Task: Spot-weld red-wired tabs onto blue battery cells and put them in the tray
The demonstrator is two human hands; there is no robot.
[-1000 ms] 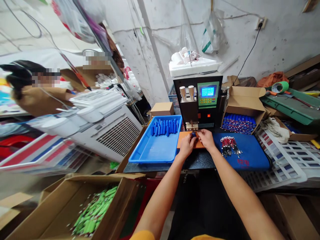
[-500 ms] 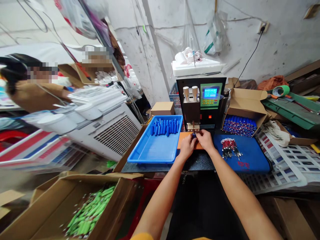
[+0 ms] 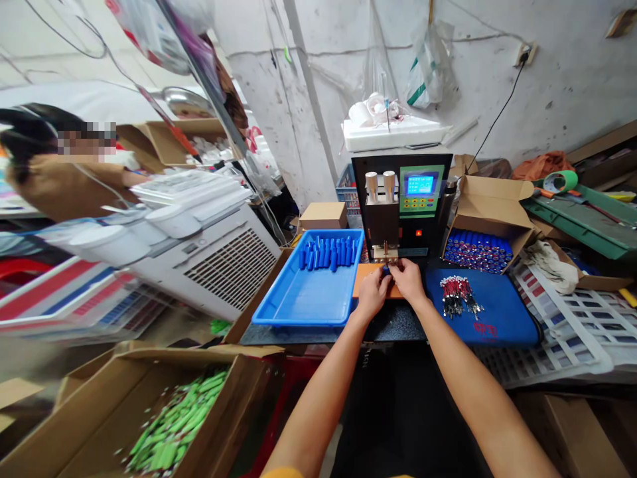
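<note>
My left hand and my right hand meet over an orange pad, fingers pinched together on a small blue battery cell. The cell sits just under the electrodes of a black spot welder with a lit blue screen. A blue tray to the left holds a row of blue cells at its far end. On the right, a bundle of red and black wires lies on a blue mat.
An open carton of blue cells stands right of the welder. A cardboard box of green cells is at the lower left. A white cooler stands left. Another person sits at the far left. Plastic grids lie at the right.
Both hands stay pinched on the cell under the welder's electrodes. The view has shifted slightly; the hands have hardly moved.
</note>
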